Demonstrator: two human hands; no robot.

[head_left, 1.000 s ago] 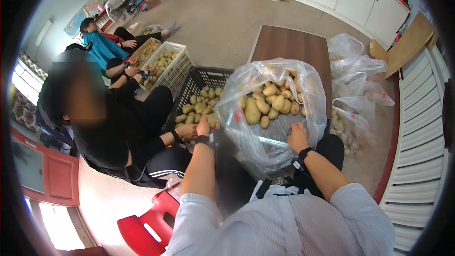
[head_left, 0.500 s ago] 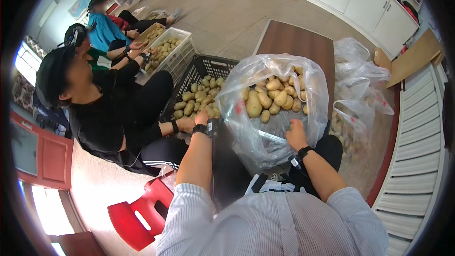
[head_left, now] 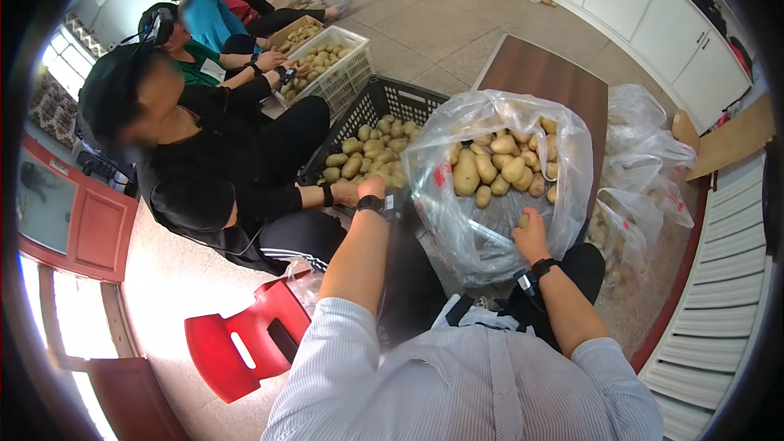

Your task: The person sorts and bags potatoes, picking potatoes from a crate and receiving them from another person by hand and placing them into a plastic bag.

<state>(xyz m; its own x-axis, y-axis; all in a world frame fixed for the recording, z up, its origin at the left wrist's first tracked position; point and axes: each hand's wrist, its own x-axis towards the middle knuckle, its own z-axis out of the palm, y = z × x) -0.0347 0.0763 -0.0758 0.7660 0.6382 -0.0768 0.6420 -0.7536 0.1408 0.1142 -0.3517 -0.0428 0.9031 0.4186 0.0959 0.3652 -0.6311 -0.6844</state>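
Observation:
Potatoes (head_left: 500,165) lie in a large clear plastic bag (head_left: 425,196), which stands open before me against a brown table (head_left: 535,73). My right hand (head_left: 531,234) is at the bag's near right part, its fingers closed on a small potato (head_left: 523,220). My left hand (head_left: 372,189) reaches to the near edge of a black crate (head_left: 408,91) full of potatoes (head_left: 371,149); its fingers point away and what they hold, if anything, is hidden. A co-worker's hand is close beside it on the left.
Several people sit along the left, the nearest in black (head_left: 204,155). Beyond the black crate stands a white crate (head_left: 357,73) of potatoes. Filled plastic bags (head_left: 641,171) lie right of the table. A red chair (head_left: 245,339) is at lower left.
The view has shifted, so the table and crates appear further right. A small potato now shows in my right hand. My left hand stays at the black crate.

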